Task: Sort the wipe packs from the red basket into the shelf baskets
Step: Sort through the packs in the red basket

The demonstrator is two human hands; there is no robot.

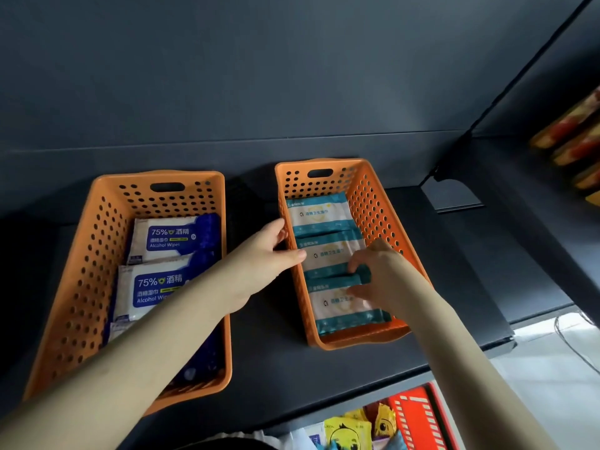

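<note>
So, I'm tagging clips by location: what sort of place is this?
Likely a shop or stockroom: a dark shelf carries the left orange basket of blue alcohol wipe packs and the right orange basket of teal wipe packs, with packaged goods stacked alongside.

- Dark grey metal shelf board (422,254), with a matching back panel (227,76) at its rear edge.
- Yellow-and-red packets (574,138) stacked beyond its right edge.
- Pale floor (545,384) below its front right corner.

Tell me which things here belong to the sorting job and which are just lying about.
Job: red basket, left orange basket, blue wipe packs, right orange basket, teal wipe packs, left hand, right hand.
Lying about: side-shelf packets, floor cable.
</note>
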